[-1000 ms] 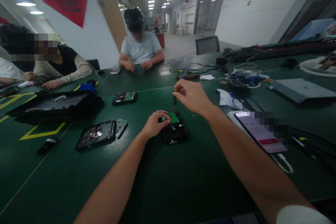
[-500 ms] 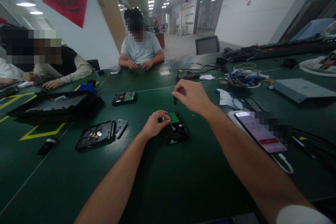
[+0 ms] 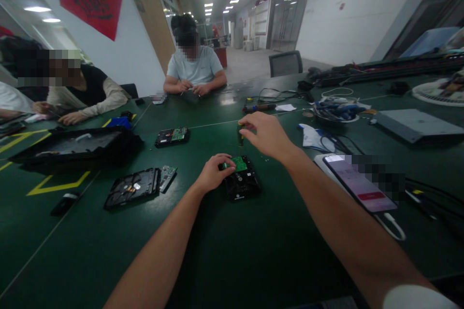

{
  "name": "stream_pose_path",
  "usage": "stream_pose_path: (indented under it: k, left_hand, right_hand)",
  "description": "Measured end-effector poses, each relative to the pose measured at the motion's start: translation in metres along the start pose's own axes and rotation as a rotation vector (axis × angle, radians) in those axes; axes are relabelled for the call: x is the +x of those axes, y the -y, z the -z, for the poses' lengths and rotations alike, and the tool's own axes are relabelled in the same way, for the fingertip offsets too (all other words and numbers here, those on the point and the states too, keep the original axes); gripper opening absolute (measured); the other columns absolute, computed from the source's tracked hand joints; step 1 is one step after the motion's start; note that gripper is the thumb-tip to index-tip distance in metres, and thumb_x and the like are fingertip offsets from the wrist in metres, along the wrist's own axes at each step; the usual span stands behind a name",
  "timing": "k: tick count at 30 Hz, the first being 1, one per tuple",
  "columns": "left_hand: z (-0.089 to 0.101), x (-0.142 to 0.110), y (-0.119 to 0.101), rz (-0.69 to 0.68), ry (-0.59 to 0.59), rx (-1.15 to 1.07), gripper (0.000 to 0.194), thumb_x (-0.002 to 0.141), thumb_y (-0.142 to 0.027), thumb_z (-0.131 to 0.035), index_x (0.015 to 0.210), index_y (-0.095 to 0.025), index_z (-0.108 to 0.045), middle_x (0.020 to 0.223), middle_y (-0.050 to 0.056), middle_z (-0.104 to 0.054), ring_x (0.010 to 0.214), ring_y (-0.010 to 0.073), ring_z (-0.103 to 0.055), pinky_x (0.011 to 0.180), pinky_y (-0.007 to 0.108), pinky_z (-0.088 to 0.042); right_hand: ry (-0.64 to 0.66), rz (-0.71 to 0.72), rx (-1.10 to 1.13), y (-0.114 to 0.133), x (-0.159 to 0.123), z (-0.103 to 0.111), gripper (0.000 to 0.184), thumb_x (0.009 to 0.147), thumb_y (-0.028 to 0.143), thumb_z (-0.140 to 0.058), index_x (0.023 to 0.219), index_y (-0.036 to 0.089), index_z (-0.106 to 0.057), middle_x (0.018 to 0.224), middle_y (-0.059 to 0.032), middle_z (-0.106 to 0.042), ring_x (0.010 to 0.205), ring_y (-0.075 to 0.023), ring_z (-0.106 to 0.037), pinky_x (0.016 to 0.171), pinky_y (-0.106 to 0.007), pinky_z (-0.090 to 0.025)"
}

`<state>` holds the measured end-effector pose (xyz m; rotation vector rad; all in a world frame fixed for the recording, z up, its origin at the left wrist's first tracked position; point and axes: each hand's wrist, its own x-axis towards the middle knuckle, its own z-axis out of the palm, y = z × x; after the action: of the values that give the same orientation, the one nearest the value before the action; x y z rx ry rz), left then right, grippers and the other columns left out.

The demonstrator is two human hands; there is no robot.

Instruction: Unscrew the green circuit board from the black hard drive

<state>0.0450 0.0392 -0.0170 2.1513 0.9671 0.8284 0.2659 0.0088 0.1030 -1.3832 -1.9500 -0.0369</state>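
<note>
In front of me a black hard drive point(image 3: 246, 187) lies on the green table, with a green circuit board point(image 3: 240, 163) on its far part. My left hand point(image 3: 213, 172) grips the drive's left side, thumb and fingers closed near the board's edge. Above the board, my right hand point(image 3: 266, 133) pinches a small screwdriver point(image 3: 240, 139) with a dark and yellow handle, upright. Its thin shaft is hard to make out, so I cannot tell whether the tip touches the drive. Several tiny screws point(image 3: 267, 160) lie just right of the drive.
Left of me are another drive point(image 3: 132, 187) with a loose circuit board point(image 3: 167, 178), a further drive point(image 3: 172, 136) and a black tray point(image 3: 78, 145). A phone point(image 3: 358, 183), cables and a grey metal box point(image 3: 416, 123) are at right. A co-worker point(image 3: 195, 65) sits opposite.
My right hand has shifted slightly and its fingers have loosened a little around the screwdriver. My left hand and the drive stay put. The co-worker opposite has raised their hands together.
</note>
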Motion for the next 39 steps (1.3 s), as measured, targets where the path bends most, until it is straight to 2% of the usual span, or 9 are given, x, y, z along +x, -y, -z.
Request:
stream_pose_path:
  k: [7,14,20,26,33,39]
  left_hand:
    - [0.0000,0.0006,-0.0010,0.000,0.004,-0.002,0.007,0.086,-0.024,-0.073,0.092,-0.020,-0.076,0.124,0.012,-0.069,0.121,0.0283,-0.064,0.110,0.048,-0.043]
    - [0.0012,0.0000,-0.0042,0.010,0.009,0.018,0.007,0.087,-0.025,-0.072,0.092,-0.021,-0.076,0.125,0.011,-0.070,0.121,0.0279,-0.064,0.110,0.048,-0.042]
    - [0.0009,0.0001,-0.0037,0.005,0.006,0.010,0.008,0.087,-0.025,-0.072,0.092,-0.020,-0.076,0.124,0.011,-0.070,0.121,0.0280,-0.064,0.110,0.048,-0.043]
    - [0.0007,0.0001,-0.0033,0.005,0.008,0.010,0.008,0.087,-0.024,-0.072,0.092,-0.021,-0.076,0.124,0.011,-0.070,0.121,0.0281,-0.064,0.110,0.048,-0.043]
    - [0.0002,0.0004,-0.0018,0.005,0.002,0.011,0.008,0.086,-0.024,-0.073,0.092,-0.021,-0.076,0.123,0.011,-0.070,0.120,0.0275,-0.064,0.110,0.047,-0.043]
    - [0.0007,-0.0004,-0.0032,0.011,0.003,0.017,0.008,0.087,-0.026,-0.073,0.092,-0.021,-0.076,0.125,0.011,-0.069,0.121,0.0276,-0.064,0.110,0.048,-0.043]
  right_hand:
    - [-0.013,-0.069,0.063,-0.0018,0.0005,-0.0033,0.019,0.085,0.015,-0.075,0.102,0.017,-0.068,0.103,-0.0096,-0.075,0.090,-0.0234,-0.071,0.084,-0.038,-0.056]
    - [-0.010,0.017,0.002,-0.0007,-0.0002,-0.0012,0.017,0.085,0.012,-0.074,0.100,0.018,-0.069,0.102,-0.0087,-0.073,0.093,-0.0233,-0.069,0.087,-0.038,-0.054]
    - [-0.007,-0.035,0.034,-0.0021,0.0000,-0.0025,0.016,0.085,0.017,-0.074,0.100,0.018,-0.067,0.100,-0.0080,-0.074,0.090,-0.0233,-0.069,0.083,-0.036,-0.054]
    - [0.027,0.010,-0.024,0.0024,0.0001,0.0000,0.015,0.090,0.017,-0.068,0.105,0.017,-0.071,0.105,-0.0104,-0.074,0.096,-0.0243,-0.068,0.088,-0.038,-0.052]
    - [-0.017,-0.065,0.036,0.0013,-0.0001,-0.0037,0.014,0.088,0.018,-0.072,0.101,0.017,-0.067,0.101,-0.0087,-0.075,0.090,-0.0230,-0.069,0.084,-0.036,-0.053]
    - [0.003,0.013,0.040,0.0009,-0.0007,-0.0013,0.010,0.090,0.017,-0.069,0.099,0.020,-0.070,0.102,-0.0073,-0.074,0.090,-0.0215,-0.068,0.087,-0.036,-0.053]
